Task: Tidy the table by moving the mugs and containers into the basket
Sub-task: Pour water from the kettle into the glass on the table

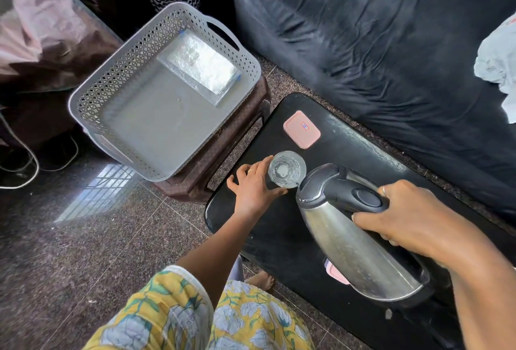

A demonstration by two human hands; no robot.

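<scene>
On the black table stands a clear glass, and my left hand wraps around its left side. My right hand grips the black handle of a steel electric kettle, tilted so its spout touches the glass rim. A container with a pink lid sits on the table just beyond the glass. Another pink-lidded container shows partly from under the kettle. The grey perforated basket rests on a brown stool to the left and holds a flat clear container.
A dark sofa runs along the far side of the table, with a pale bag on it. The brown stool stands between basket and table. Cables lie on the granite floor at the left. My foot is by the table's near edge.
</scene>
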